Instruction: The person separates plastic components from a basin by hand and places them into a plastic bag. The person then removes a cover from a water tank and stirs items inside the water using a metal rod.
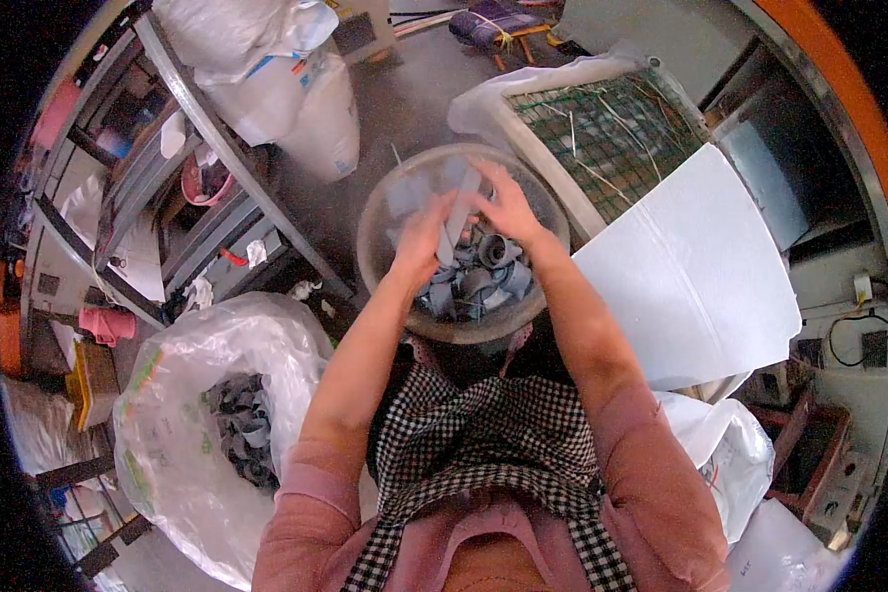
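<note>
Standing open at the left, seen beside the left arm: a big clear plastic bag (168,395) with dark grey curled pieces (244,429) inside. Spread out to the right, past the right arm: a white board (696,281), overlapping a framed green mesh (612,143). Set between the arms: a round basin (370,261), holding loose grey pieces (479,281) in a heap. Busy, by judgement, with handling a single flat grey strip (458,217) above that heap — tilted, just inside the rim. Pinched in the left hand (423,237), and met near its upper part by the right hand (508,205), fingers bent; impossible to tell whether clasped there too. Calls, for any next move, for a light hold and clearance from the pieces below. Printed in blue and red on a white sack (316,123), and in green on the clear bag — too small to read.
</note>
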Demonstrator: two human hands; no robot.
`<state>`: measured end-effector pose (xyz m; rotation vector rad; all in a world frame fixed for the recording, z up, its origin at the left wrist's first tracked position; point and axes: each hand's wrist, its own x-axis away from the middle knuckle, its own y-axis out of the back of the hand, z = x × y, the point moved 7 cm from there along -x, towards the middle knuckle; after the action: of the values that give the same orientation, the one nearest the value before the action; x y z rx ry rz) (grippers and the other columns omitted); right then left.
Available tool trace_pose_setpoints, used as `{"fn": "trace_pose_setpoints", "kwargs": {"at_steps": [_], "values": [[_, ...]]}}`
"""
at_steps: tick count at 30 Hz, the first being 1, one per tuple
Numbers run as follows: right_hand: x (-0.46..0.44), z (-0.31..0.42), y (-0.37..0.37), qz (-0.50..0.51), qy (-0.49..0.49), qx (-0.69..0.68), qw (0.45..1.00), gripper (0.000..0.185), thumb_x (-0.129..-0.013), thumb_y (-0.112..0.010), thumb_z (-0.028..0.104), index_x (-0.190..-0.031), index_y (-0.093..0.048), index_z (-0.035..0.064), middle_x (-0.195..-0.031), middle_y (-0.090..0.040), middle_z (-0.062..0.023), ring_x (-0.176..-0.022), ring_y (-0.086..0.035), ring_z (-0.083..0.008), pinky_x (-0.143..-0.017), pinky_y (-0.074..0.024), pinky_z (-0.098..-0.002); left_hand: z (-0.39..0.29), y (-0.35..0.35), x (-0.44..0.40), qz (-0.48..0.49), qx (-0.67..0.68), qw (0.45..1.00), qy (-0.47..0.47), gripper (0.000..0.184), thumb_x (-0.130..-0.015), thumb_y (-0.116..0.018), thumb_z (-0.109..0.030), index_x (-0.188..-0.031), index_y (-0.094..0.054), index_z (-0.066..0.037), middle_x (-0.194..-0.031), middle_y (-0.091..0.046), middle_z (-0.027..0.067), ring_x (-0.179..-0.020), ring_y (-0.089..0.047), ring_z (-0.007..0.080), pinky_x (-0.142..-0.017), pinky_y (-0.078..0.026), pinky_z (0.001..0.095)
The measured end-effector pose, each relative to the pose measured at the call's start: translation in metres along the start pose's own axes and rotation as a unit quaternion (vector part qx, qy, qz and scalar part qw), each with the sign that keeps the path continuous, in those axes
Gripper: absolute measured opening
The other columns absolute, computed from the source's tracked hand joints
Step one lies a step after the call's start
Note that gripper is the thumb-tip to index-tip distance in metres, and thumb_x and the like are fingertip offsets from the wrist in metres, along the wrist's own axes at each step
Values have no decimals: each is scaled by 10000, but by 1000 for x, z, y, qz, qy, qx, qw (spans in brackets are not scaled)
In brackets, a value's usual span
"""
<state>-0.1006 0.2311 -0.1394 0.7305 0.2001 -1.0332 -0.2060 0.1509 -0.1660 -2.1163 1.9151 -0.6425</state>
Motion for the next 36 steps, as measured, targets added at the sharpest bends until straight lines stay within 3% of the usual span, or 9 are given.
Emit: {"fn": "trace_pose_setpoints", "kwargs": {"at_steps": [6, 12, 16, 18, 20, 24, 28, 34, 36], "values": [[-5, -10, 19, -68, -75, 1, 995, 291, -860, -538, 248, -1068, -593, 52, -1087, -586, -162, -1010, -555, -313, -865, -434, -372, -11, -8, 7, 23, 17, 999, -20, 455, -932, -447, -311, -1263, -456, 2, -1025, -600, 121, -800, -587, 172, -652, -462, 258], [-6, 11, 17, -86, -107, -5, 990, 330, -798, -618, 268, -1048, -602, 52, -1114, -562, -155, -1020, -533, -315, -873, -420, -370, 9, -12, 6, 62, -394, 890, -220, 336, -857, -562, -159, -1164, -557, -23, -1020, -638, 72, -867, -587, 171, -757, -450, 301], [-11, 28, 13, -45, 10, 90, 995, 470, -712, -701, 291, -1091, -575, 42, -1191, -508, -157, -1114, -453, -327, -923, -373, -394, 8, -24, 12, 59, -419, 900, -103, 264, -798, -642, -253, -964, -634, -48, -880, -652, 139, -820, -615, 292, -735, -456, 373], [-10, 33, 13, -36, 16, 119, 992, 523, -677, -718, 361, -1089, -583, 68, -1175, -517, -147, -1133, -436, -331, -935, -359, -418, 7, -25, 14, 37, -607, 782, -138, 347, -777, -651, -357, -882, -630, -27, -837, -641, 144, -816, -604, 343, -701, -464, 403], [-12, 30, 8, -25, 23, 148, 988, 577, -642, -736, 431, -1087, -591, 94, -1159, -527, -138, -1152, -418, -334, -947, -346, -442, 21, -19, 11, 36, -620, 774, -123, 399, -762, -645, -411, -854, -625, -24, -838, -635, 143, -809, -595, 359, -688, -464, 418], [-2, -14, -9, 111, -151, 171, 967, 736, -585, -729, 538, -1136, -579, 74, -1214, -484, -192, -1178, -402, -333, -973, -318, -455, 26, -24, 13, 74, -720, 678, -127, 494, -739, -624, -510, -800, -620, -19, -837, -627, 151, -777, -597, 360, -676, -470, 433], [3, -40, -17, 213, -196, 261, 921, 848, -574, -629, 697, -1161, -576, 87, -1190, -506, -190, -1154, -428, -343, -932, -362, -474, 37, -19, 11, 75, -693, 702, -148, 512, -731, -620, -534, -765, -613, -23, -806, -626, 151, -770, -601, 352, -676, -470, 442], [15, -78, -35, 186, -267, 174, 929, 788, -634, -594, 680, -1128, -593, 66, -1101, -547, -210, -1077, -489, -351, -917, -382, -449, 67, -2, -9, 113, -725, 676, -63, 474, -744, -640, -485, -909, -627, -41, -736, -630, 156, -731, -614, 336, -675, -473, 426], [7, -67, -17, 102, -250, 141, 952, 760, -675, -567, 664, -1126, -588, 52, -1114, -541, -221, -1084, -488, -345, -916, -388, -428, 64, 1, -14, 94, -575, 812, -28, 376, -781, -643, -409, -815, -642, -34, -686, -632, 114, -694, -620, 272, -660, -468, 383]]}}
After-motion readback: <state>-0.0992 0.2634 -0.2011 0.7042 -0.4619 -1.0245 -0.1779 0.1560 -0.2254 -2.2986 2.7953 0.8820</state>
